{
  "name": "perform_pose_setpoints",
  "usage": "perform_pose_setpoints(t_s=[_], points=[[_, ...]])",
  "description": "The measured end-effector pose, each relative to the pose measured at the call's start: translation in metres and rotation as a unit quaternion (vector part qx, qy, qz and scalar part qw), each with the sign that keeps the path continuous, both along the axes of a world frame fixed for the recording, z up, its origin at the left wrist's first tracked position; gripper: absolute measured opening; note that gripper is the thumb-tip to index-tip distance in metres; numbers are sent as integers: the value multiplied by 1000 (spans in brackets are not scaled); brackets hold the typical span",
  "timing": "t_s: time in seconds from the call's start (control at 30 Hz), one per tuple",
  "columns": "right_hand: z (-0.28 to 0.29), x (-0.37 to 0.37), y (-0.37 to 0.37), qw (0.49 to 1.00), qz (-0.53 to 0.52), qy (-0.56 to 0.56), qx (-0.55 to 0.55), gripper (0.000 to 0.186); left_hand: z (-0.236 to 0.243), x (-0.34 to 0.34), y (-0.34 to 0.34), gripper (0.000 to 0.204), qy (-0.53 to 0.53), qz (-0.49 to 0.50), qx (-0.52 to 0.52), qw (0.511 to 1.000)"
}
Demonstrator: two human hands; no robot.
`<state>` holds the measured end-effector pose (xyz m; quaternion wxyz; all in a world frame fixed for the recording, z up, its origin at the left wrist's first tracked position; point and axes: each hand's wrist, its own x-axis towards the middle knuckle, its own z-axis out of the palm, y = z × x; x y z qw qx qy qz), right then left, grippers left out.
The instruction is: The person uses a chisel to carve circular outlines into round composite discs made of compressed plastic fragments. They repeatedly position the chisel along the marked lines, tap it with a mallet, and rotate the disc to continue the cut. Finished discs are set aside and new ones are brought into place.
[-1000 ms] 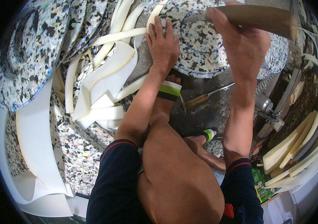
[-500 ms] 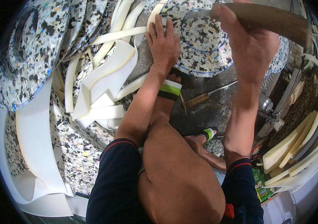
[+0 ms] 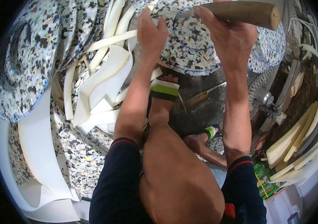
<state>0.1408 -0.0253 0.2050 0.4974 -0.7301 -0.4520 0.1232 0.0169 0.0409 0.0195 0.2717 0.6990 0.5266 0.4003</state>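
At the top, my right hand (image 3: 233, 39) is closed round the thick wooden handle of a knife (image 3: 248, 12), whose butt points right. Its grey blade reaches left over a speckled foam disc (image 3: 200, 61) with blue marked rings; the blade's tip is hard to make out. My left hand (image 3: 151, 37) is at the disc's left edge, thumb and fingers apart, some fingers hidden. A cream foam strip (image 3: 118, 39) runs up to it from the left, and another pale strip (image 3: 153, 4) lies just beyond the fingertips. I cannot see the left hand holding either.
Stacked speckled foam discs (image 3: 36, 67) rise at the left, beside curled white foam offcuts (image 3: 103, 82). On the dark floor lies a wooden-handled tool (image 3: 198, 99) with a thin metal shaft, near my sandalled foot (image 3: 164, 87). A metal fitting (image 3: 267, 99) and foam strips (image 3: 293, 138) stand right.
My right hand and the knife have moved left, and the handle's butt now shows. My left hand has shifted up and left, its fingers less spread than before.
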Motion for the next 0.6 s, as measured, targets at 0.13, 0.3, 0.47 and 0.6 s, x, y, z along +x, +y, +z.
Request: perform_pose_setpoints(t_s=[0.13,0.3,0.47,0.6], points=[[7,5,-14,989,67,-128,-9,29,14,-3,44,52,117,-46,-117,985],[39,-1,-48,990,75,-119,-27,40,25,-7,24,41,-279,-106,-422,856],[64,-5,-75,989,105,-73,-72,40,23,-3,-54,36,-552,6,-390,737],[46,10,-72,975,155,-22,-157,38,26,-18,-74,42,-320,-15,-491,810]])
